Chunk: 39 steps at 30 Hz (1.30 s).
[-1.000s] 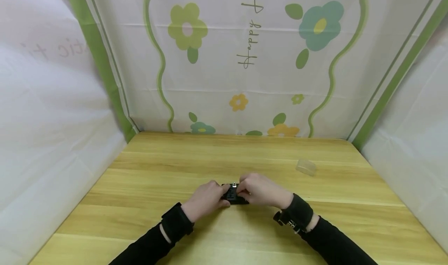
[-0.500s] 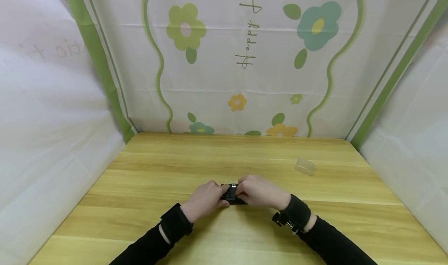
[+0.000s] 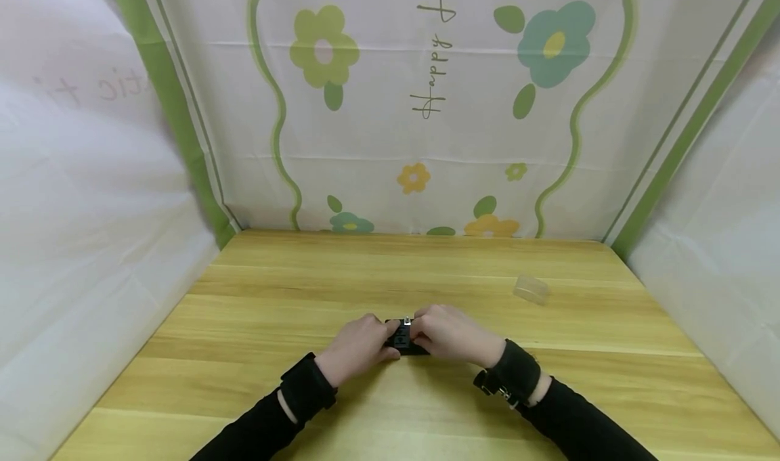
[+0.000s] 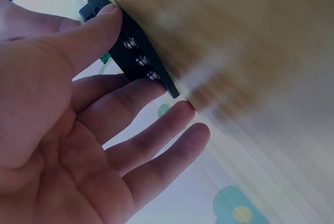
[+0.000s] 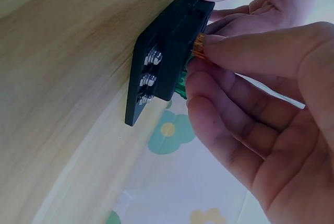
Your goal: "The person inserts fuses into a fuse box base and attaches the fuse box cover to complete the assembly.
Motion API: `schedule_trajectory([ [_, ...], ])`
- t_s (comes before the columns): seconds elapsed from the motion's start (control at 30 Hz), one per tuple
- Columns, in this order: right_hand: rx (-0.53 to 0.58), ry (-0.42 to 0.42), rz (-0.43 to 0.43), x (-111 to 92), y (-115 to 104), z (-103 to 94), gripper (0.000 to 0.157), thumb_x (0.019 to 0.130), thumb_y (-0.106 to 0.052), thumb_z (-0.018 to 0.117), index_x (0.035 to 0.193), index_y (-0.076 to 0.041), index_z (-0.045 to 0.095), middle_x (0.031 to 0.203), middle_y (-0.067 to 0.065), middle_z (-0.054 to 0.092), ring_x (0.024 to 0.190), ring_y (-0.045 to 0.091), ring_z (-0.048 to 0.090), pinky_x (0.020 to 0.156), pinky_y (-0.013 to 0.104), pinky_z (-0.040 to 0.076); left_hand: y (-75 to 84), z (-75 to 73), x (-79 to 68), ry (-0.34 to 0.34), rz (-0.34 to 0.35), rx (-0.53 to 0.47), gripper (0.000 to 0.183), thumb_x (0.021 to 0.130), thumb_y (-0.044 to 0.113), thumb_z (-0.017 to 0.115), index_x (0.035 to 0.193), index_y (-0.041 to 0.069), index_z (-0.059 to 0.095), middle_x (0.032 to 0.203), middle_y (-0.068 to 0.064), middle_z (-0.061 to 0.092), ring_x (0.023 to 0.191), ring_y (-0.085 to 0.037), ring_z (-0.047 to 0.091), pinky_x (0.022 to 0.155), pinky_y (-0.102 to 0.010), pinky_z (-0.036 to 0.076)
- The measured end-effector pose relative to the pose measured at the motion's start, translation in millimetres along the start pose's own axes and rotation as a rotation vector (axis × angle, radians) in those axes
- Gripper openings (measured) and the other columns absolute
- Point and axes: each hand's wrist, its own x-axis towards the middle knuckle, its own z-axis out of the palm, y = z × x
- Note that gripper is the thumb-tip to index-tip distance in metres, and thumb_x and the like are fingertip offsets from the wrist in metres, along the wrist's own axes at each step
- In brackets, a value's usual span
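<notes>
A black fuse block (image 3: 401, 338) with silver screw terminals (image 5: 148, 80) sits on the table between both hands. My left hand (image 3: 361, 344) holds its left end, the thumb along one edge and fingertips on the far side, as the left wrist view shows. With thumb and index finger, my right hand (image 3: 458, 334) pinches an orange blade fuse (image 5: 198, 45) at the block's top face. How deep the fuse sits cannot be told. Beside it a green blade fuse (image 5: 181, 85) stands in the block, partly covered by the right fingers.
A small clear plastic container (image 3: 531, 290) lies on the wooden table (image 3: 365, 271), back and right of the hands. White cloth walls with printed flowers enclose the table at the back and both sides. Each wrist carries a black strap.
</notes>
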Motion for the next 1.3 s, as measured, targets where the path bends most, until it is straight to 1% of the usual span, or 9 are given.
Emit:
schedule_trajectory([
  [0.2,-0.005,0.006,-0.007,-0.9,-0.7,0.5,0.019,0.084,-0.007,0.067,0.07,-0.019,0.064,0.072,-0.01,0.048,0.06,0.004,0.042,0.056,0.015,0.035,0.9,-0.1,0.5,-0.003,-0.003,0.006,0.029,0.085,0.038,0.069,0.101,0.016,0.06,0.073,0.003,0.058,0.072,-0.014,0.056,0.056,-0.024,0.04],
  [0.4,-0.015,0.004,-0.008,-1.7,-0.6,1.8,0.019,0.085,-0.007,0.067,0.07,-0.019,0.064,0.071,-0.01,0.047,0.06,0.004,0.04,0.056,0.015,0.034,1.6,0.9,0.4,-0.01,-0.008,0.007,0.029,0.086,0.038,0.068,0.102,0.016,0.06,0.074,0.003,0.058,0.072,-0.015,0.056,0.056,-0.025,0.041],
  [0.77,-0.035,0.001,-0.005,-3.2,-2.2,0.4,0.015,0.085,-0.007,0.067,0.076,-0.018,0.07,0.074,-0.01,0.048,0.062,0.003,0.044,0.06,0.013,0.036,3.7,-0.5,0.1,-0.005,-0.01,0.022,0.03,0.085,0.039,0.068,0.104,0.015,0.061,0.076,0.002,0.06,0.073,-0.016,0.057,0.057,-0.026,0.042],
  [0.97,-0.051,-0.003,-0.01,-3.3,-3.0,0.1,0.015,0.086,-0.006,0.067,0.076,-0.018,0.07,0.074,-0.01,0.048,0.063,0.003,0.044,0.06,0.013,0.036,3.2,0.3,0.2,0.002,-0.01,0.015,0.028,0.085,0.038,0.069,0.101,0.016,0.06,0.074,0.003,0.058,0.071,-0.014,0.056,0.056,-0.025,0.041],
  [1.3,-0.1,-0.008,-0.026,-2.5,-7.5,-3.4,0.012,0.085,-0.006,0.068,0.08,-0.017,0.072,0.077,-0.008,0.052,0.065,0.001,0.046,0.061,0.012,0.037,2.7,0.6,-0.9,0.015,-0.002,0.016,0.028,0.084,0.037,0.07,0.099,0.016,0.06,0.073,0.002,0.058,0.07,-0.014,0.056,0.056,-0.025,0.04],
])
